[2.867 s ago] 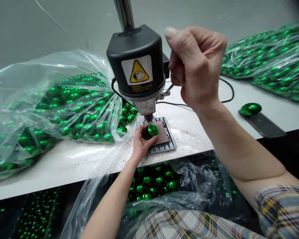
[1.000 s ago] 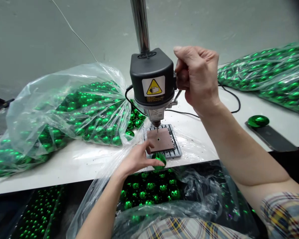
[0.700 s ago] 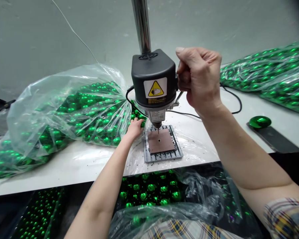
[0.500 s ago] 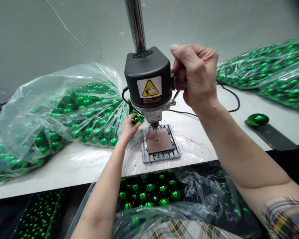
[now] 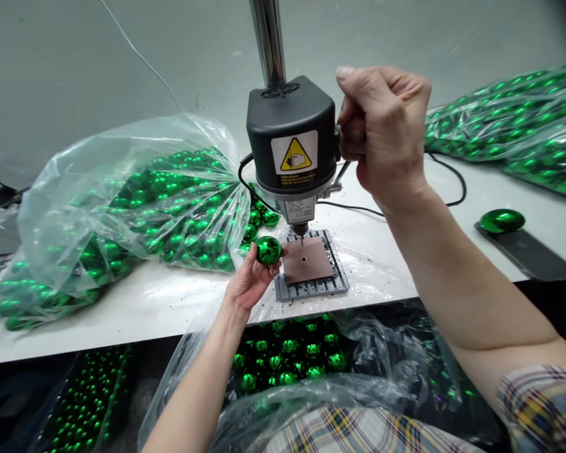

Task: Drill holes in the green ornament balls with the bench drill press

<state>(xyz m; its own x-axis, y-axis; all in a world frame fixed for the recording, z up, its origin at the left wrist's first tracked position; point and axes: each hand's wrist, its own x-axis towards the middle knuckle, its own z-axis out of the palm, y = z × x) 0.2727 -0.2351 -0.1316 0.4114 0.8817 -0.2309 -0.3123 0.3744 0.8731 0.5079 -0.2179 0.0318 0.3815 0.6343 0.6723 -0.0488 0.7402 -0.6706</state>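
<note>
My left hand (image 5: 255,280) holds a shiny green ball (image 5: 268,250) between thumb and fingers, at the left edge of a brown square pad (image 5: 311,267). The pad has a small hole and lies on a slotted grey metal base (image 5: 314,290). Above it stands a black drill press (image 5: 290,135) with a yellow warning label, its thin bit pointing down over the pad. My right hand (image 5: 387,126) is closed in a fist at the right of the drill head, around the end of its lever (image 5: 343,171). More green balls (image 5: 258,217) lie behind my left hand.
A clear bag of green balls (image 5: 183,214) fills the table's left side; another bag (image 5: 523,129) lies at the back right. A green ball (image 5: 502,221) rests on a dark phone (image 5: 532,251). Below the table edge, an open plastic bag holds green balls (image 5: 287,358). Black cables run behind the drill.
My left hand has come back from the pile at the bag's mouth toward the pad, now with a green ball in it. My right hand remains at the lever. The view has shifted slightly.
</note>
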